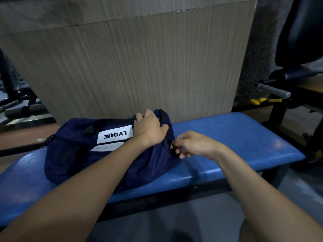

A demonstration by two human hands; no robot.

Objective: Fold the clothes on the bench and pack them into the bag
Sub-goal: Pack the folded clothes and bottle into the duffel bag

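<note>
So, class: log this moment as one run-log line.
bag: on bench | left hand: grips bag end | right hand: pinches zipper pull | clothes: none visible

Premises: a gym. Evidence: a blue padded bench [227,137], a black exercise machine [297,49] with a grey-gripped handle [272,90] at right, and a barbell [22,109] at left.

text: LVQUE (upside down) | on: white patch [114,135] | bag [73,154]
</note>
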